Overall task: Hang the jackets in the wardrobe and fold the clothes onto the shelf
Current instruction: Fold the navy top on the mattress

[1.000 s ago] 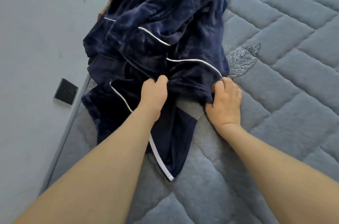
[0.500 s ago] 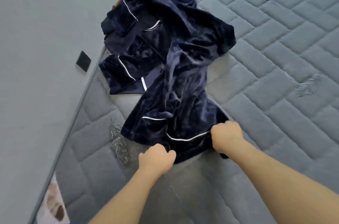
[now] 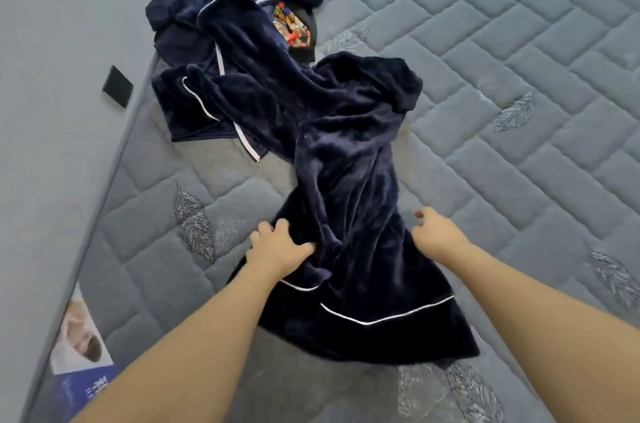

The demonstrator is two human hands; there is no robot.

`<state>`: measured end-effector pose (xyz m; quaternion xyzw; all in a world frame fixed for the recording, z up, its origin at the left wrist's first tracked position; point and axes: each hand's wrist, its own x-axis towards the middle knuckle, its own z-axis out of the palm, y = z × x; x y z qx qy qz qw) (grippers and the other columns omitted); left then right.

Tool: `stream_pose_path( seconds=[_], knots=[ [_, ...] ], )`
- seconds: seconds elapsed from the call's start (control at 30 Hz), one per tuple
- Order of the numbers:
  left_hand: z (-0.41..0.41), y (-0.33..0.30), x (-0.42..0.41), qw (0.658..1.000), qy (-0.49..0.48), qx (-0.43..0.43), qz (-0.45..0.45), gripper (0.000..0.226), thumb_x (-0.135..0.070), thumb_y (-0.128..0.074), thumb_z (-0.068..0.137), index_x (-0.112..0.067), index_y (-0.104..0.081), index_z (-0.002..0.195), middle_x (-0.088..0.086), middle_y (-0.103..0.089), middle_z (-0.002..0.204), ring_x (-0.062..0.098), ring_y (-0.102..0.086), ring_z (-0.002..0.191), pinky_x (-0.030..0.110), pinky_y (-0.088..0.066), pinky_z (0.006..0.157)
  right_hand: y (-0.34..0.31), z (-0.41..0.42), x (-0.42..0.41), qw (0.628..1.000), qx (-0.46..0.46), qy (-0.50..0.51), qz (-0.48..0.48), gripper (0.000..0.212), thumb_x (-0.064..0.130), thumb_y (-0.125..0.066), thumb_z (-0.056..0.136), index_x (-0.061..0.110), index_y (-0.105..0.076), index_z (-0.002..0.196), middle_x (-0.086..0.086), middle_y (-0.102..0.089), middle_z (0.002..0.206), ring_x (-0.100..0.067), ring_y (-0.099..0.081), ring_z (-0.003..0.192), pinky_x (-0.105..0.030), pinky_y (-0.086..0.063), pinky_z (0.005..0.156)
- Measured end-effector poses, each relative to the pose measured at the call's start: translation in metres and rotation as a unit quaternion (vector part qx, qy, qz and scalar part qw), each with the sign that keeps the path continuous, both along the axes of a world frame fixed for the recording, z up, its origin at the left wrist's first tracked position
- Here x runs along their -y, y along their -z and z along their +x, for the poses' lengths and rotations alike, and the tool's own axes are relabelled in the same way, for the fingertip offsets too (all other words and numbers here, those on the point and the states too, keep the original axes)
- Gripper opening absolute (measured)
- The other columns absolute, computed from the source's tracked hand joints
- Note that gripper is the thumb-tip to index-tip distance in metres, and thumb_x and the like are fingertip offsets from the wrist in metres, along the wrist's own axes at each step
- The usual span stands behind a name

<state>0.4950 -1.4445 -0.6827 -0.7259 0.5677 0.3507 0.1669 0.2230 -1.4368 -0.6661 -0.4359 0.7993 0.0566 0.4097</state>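
Gripping a fold of the navy velvet garment (image 3: 349,214), the left hand (image 3: 277,247) has its fingers curled into the plush cloth at the garment's left edge. The right hand (image 3: 438,235) is at the garment's right edge with its fingers loosely curled; whether it holds the cloth or only touches it I cannot tell. Both bare forearms reach in from the near side of the garment.

The garment lies stretched lengthwise on the grey quilted mattress (image 3: 519,76), its hem with thin white piping (image 3: 384,318) nearest the person and spread flat past the hands. Its far end runs into a heap of more navy velvet clothes (image 3: 242,6), also trimmed in white, crumpled at the mattress's far left. A scrap of bright patterned fabric (image 3: 291,25) shows among that heap, just beyond the garment's far end.

Left of the garment the mattress edge meets a pale wall (image 3: 52,76), which carries a small black square (image 3: 117,91). A printed label (image 3: 81,346) lies at the mattress's near left edge.
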Motion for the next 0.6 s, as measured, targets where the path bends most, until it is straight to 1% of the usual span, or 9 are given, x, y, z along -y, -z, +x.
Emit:
stream_pose_path(
  seconds=[0.07, 0.13, 0.23, 0.3, 0.37, 0.43, 0.5, 0.53, 0.6],
  knots=[
    [-0.002, 0.014, -0.005, 0.998, 0.017, -0.022, -0.064, 0.035, -0.038, -0.051, 0.091, -0.015, -0.047, 0.116, 0.013, -0.053, 0.125, 0.033, -0.049, 0.113, 0.043, -0.045, 0.093, 0.021, 0.018, -0.010, 0.994, 0.078, 0.081, 0.013, 0.031, 0.023, -0.050, 0.095, 0.005, -0.056, 0.120, -0.014, -0.063, 0.118, -0.031, -0.061, 0.103, -0.038, -0.049, 0.087],
    [0.008, 0.016, -0.014, 0.998, 0.013, -0.053, -0.041, 0.024, -0.030, -0.046, 0.090, -0.014, -0.052, 0.107, 0.013, -0.063, 0.114, 0.034, -0.057, 0.100, 0.038, -0.047, 0.085, 0.031, 0.034, -0.014, 0.985, 0.114, 0.130, 0.008, 0.025, 0.021, -0.047, 0.096, 0.004, -0.054, 0.112, -0.015, -0.063, 0.109, -0.030, -0.060, 0.092, -0.037, -0.048, 0.077],
    [0.055, 0.010, -0.037, 0.994, 0.022, 0.024, 0.102, 0.040, -0.023, -0.046, 0.090, -0.007, -0.062, 0.122, 0.019, -0.063, 0.128, 0.034, -0.060, 0.117, 0.032, -0.045, 0.091, 0.025, 0.046, -0.007, 0.989, 0.107, 0.098, 0.031, 0.021, 0.018, -0.047, 0.093, 0.003, -0.055, 0.105, -0.015, -0.062, 0.100, -0.029, -0.058, 0.085, -0.033, -0.043, 0.069],
    [0.093, -0.003, -0.053, 0.970, 0.051, 0.092, 0.221, 0.048, -0.025, -0.045, 0.090, -0.004, -0.059, 0.131, 0.018, -0.056, 0.139, 0.030, -0.055, 0.126, 0.030, -0.043, 0.100, 0.012, 0.049, -0.003, 0.989, 0.103, 0.035, 0.096, 0.014, 0.016, -0.050, 0.089, 0.004, -0.055, 0.085, -0.013, -0.060, 0.085, -0.025, -0.054, 0.072, -0.030, -0.040, 0.061],
    [0.118, -0.014, -0.056, 0.964, 0.009, 0.077, 0.253, 0.062, -0.034, -0.048, 0.080, -0.008, -0.054, 0.136, 0.016, -0.056, 0.139, 0.029, -0.055, 0.125, 0.032, -0.042, 0.106, -0.007, 0.056, 0.006, 0.988, 0.048, -0.054, 0.134, 0.014, 0.018, -0.050, 0.088, 0.009, -0.048, 0.077, -0.008, -0.051, 0.080, -0.022, -0.047, 0.065, -0.028, -0.034, 0.055],
    [0.126, -0.021, -0.051, 0.972, -0.112, -0.039, 0.203, 0.080, -0.043, -0.056, 0.065, -0.012, -0.046, 0.138, 0.011, -0.061, 0.130, 0.026, -0.061, 0.113, 0.036, -0.046, 0.103, -0.022, 0.066, 0.022, 0.991, -0.008, -0.101, 0.085, 0.016, 0.024, -0.050, 0.089, 0.008, -0.050, 0.095, -0.009, -0.052, 0.098, -0.027, -0.054, 0.082, -0.031, -0.044, 0.066],
    [0.124, -0.024, -0.047, 0.961, -0.190, -0.141, 0.140, 0.086, -0.045, -0.065, 0.068, -0.018, -0.037, 0.144, 0.003, -0.060, 0.129, 0.021, -0.062, 0.109, 0.036, -0.047, 0.102, -0.033, 0.083, 0.042, 0.996, -0.016, -0.087, 0.001, 0.036, 0.028, -0.049, 0.091, 0.009, -0.047, 0.121, -0.011, -0.050, 0.123, -0.032, -0.054, 0.106, -0.040, -0.049, 0.087],
    [0.121, -0.023, -0.045, 0.960, -0.201, -0.156, 0.119, 0.087, -0.044, -0.068, 0.074, -0.020, -0.031, 0.149, 0.002, -0.057, 0.133, 0.021, -0.061, 0.114, 0.035, -0.045, 0.103, -0.037, 0.096, 0.051, 0.997, 0.001, -0.075, -0.033, 0.044, 0.029, -0.050, 0.091, 0.010, -0.043, 0.130, -0.011, -0.046, 0.131, -0.032, -0.052, 0.111, -0.043, -0.048, 0.093],
    [0.116, -0.018, -0.044, 0.974, -0.166, -0.131, 0.082, 0.086, -0.042, -0.065, 0.084, -0.023, -0.020, 0.154, 0.006, -0.053, 0.141, 0.026, -0.056, 0.122, 0.035, -0.043, 0.103, -0.047, 0.124, 0.067, 0.990, 0.008, -0.076, -0.116, 0.057, 0.028, -0.053, 0.090, 0.013, -0.033, 0.140, -0.011, -0.034, 0.139, -0.032, -0.047, 0.116, -0.047, -0.046, 0.096]
  ],
)
